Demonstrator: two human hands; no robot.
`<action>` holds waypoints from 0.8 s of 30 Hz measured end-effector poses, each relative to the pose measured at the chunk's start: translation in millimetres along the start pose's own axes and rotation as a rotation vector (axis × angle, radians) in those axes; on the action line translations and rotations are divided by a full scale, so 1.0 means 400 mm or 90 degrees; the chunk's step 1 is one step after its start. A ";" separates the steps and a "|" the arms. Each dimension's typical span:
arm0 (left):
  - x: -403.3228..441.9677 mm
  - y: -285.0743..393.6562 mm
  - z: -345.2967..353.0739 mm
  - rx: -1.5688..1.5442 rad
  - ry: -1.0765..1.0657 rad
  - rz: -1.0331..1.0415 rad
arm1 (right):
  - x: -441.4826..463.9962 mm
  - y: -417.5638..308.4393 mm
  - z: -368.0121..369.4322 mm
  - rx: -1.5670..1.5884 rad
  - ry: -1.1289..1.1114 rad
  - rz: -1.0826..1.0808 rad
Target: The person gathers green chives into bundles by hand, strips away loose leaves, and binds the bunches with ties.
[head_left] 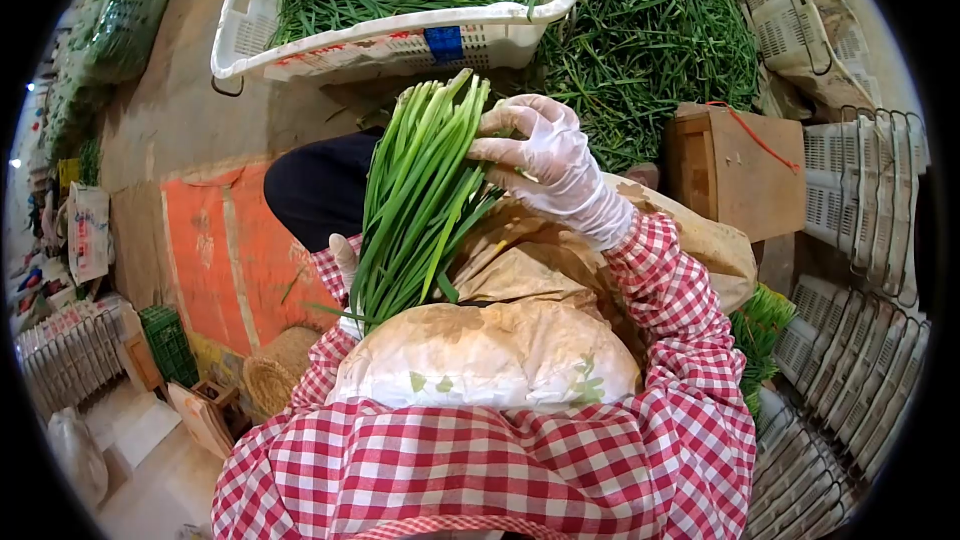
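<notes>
A thick bunch of long green leafy stalks (425, 180) stands on a slant above my lap, its pale cut ends at the top. My left hand (345, 280), gloved, is wrapped round the lower leafy part from the left, mostly hidden behind the leaves. At the bunch's upper right is my right hand (535, 160) in a thin white glove, its fingers bent and apart, the tips at the edge of the stalks. A stained apron (490, 340) covers my lap beneath the bunch.
Ahead, a white crate (400, 40) holds more green stalks. A large heap of loose greens (650, 40) lies at its right. On the right are a wooden box (740, 170) and stacked white crates (860, 200). An orange sheet (235, 250) covers floor at left.
</notes>
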State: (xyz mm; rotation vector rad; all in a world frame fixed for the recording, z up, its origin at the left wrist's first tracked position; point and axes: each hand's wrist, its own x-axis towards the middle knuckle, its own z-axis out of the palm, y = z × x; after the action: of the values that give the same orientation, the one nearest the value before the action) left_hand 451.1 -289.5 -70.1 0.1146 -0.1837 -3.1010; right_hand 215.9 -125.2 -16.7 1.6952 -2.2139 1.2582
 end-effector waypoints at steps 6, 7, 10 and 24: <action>-0.001 -0.011 0.010 -0.050 -0.015 -0.016 | -0.023 0.046 -0.013 0.279 0.048 0.042; -0.009 -0.011 0.012 -0.040 0.021 -0.034 | -0.029 0.043 -0.002 0.283 0.130 0.138; -0.010 -0.036 0.044 -0.073 -0.070 -0.039 | -0.032 0.020 0.010 0.513 0.169 0.491; 0.025 0.036 0.232 0.585 0.315 -0.165 | 0.021 0.089 -0.150 0.176 0.170 0.405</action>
State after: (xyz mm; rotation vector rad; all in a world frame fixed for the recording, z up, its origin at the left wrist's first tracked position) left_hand 434.6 -293.2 22.8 0.9524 -1.6212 -2.7903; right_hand 159.3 -91.6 7.7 0.7991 -2.5823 1.8595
